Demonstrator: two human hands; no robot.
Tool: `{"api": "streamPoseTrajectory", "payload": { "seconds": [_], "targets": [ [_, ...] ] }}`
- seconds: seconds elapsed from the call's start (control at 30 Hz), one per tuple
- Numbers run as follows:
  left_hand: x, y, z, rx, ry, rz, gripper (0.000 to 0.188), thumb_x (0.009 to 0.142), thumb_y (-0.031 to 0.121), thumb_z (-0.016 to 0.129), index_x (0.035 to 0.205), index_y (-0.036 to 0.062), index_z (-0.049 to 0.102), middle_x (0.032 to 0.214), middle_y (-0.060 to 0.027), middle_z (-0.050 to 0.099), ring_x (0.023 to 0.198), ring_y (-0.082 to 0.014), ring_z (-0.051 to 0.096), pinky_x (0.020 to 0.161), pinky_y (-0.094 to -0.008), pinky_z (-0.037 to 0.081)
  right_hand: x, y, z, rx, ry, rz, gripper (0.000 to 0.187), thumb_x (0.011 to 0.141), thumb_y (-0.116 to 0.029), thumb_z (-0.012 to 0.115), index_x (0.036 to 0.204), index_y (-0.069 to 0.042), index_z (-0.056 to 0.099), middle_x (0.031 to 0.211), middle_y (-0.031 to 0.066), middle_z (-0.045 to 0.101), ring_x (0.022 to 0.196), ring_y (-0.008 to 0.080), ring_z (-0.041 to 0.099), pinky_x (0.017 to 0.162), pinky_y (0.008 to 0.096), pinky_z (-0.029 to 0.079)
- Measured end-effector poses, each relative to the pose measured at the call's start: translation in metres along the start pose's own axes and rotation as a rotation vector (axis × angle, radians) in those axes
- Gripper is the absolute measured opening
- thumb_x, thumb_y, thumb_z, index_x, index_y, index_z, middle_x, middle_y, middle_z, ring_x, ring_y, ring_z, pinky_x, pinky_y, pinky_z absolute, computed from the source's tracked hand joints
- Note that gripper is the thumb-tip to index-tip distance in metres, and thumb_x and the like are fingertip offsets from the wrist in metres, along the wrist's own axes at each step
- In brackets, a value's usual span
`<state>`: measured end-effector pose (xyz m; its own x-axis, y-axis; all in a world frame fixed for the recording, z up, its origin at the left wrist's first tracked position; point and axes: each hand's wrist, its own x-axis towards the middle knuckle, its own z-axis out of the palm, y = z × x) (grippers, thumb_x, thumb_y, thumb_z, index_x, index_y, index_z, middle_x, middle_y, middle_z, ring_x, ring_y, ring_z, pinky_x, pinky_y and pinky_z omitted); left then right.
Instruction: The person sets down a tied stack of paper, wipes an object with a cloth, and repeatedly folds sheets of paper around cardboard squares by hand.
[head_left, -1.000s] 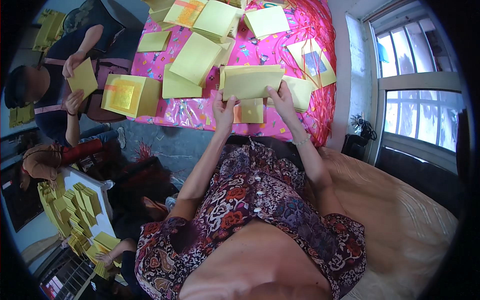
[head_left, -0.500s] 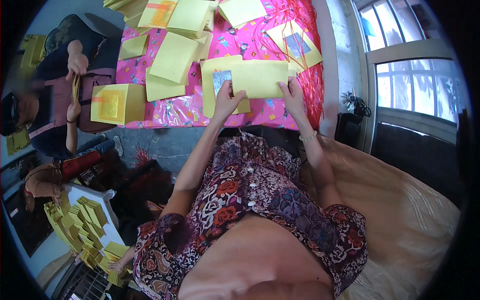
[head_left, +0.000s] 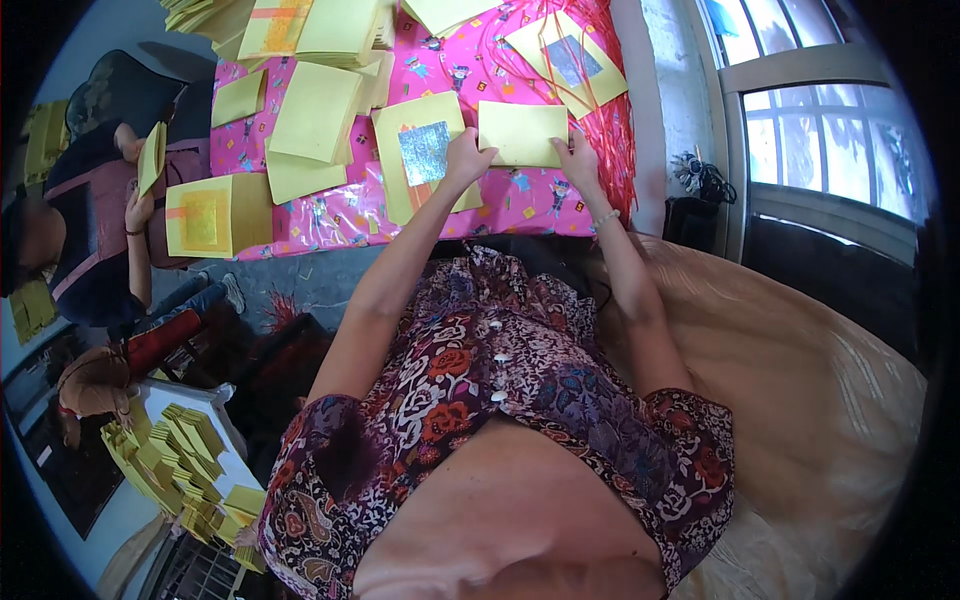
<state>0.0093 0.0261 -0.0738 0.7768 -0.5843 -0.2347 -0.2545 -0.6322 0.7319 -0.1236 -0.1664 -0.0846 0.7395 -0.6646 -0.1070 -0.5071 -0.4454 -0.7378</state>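
A plain yellow sheet of paper (head_left: 522, 134) is stretched between my two hands over the pink table. My left hand (head_left: 466, 162) pinches its left edge, and my right hand (head_left: 579, 163) grips the lower right corner. Just left of it lies a yellow sheet with a silver foil square (head_left: 426, 152), partly covered by my left hand. Another foil-square sheet (head_left: 575, 62) rests beyond my right hand, with thin red strings (head_left: 612, 125) across and beside it.
Stacked yellow paper (head_left: 315, 112) covers the left of the patterned pink tablecloth (head_left: 335, 215). A block of gold-square sheets (head_left: 262, 215) sits at the corner. On the left, a co-worker's hands (head_left: 138, 210) hold yellow paper; other people work around a white table (head_left: 222, 425).
The held sheet has moved right, off the silver-square sheet, and looks shorter across. My hands are closer together. The co-worker's paper has turned to show its broad side.
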Motion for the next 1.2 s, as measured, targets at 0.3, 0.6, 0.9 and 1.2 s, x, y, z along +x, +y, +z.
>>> {"api": "streamPoseTrajectory", "payload": {
  "seconds": [0.3, 0.6, 0.9, 1.2],
  "targets": [
    [-0.01, 0.013, 0.001, 0.082, 0.043, -0.043, 0.046, 0.071, 0.025, 0.074, 0.103, -0.001, 0.053, 0.086, -0.0189, 0.065, 0.082, -0.0338, 0.064, 0.074, -0.0414, 0.05, -0.009, -0.029, -0.01, -0.337, 0.024, -0.017, 0.035, 0.082, -0.03, 0.068, 0.098, -0.002, 0.056, 0.095, 0.0178, 0.06, 0.087, 0.0354, 0.061, 0.072, 0.0463, 0.048],
    [-0.017, 0.029, 0.006, 0.112, 0.137, 0.037, 0.051, 0.072, 0.012, 0.073, 0.109, -0.0012, 0.041, 0.094, -0.0244, 0.059, 0.091, -0.0408, 0.058, 0.077, -0.0471, 0.047, -0.005, -0.007, -0.004, -0.189, 0.036, 0.057, 0.043, 0.079, -0.034, 0.071, 0.104, -0.004, 0.055, 0.098, 0.0164, 0.06, 0.087, 0.0328, 0.061, 0.072, 0.0437, 0.049],
    [-0.024, 0.036, -0.002, 0.029, 0.168, 0.037, 0.049, 0.073, 0.009, 0.073, 0.106, -0.0018, 0.039, 0.102, -0.0247, 0.05, 0.093, -0.0414, 0.056, 0.077, -0.0458, 0.048, 0.003, 0.006, -0.006, -0.044, -0.002, 0.086, 0.048, 0.079, -0.04, 0.07, 0.103, 0.0, 0.056, 0.092, 0.0154, 0.064, 0.083, 0.0276, 0.063, 0.073, 0.0395, 0.049],
    [-0.029, 0.034, -0.005, -0.003, 0.255, 0.132, 0.038, 0.076, 0.011, 0.07, 0.102, -0.0005, 0.045, 0.094, -0.0207, 0.05, 0.09, -0.0376, 0.053, 0.076, -0.0436, 0.044, 0.003, -0.009, -0.021, -0.051, 0.04, 0.1, 0.048, 0.084, -0.04, 0.065, 0.104, 0.002, 0.057, 0.091, 0.017, 0.065, 0.083, 0.0284, 0.064, 0.074, 0.0398, 0.05]
  ]
}}
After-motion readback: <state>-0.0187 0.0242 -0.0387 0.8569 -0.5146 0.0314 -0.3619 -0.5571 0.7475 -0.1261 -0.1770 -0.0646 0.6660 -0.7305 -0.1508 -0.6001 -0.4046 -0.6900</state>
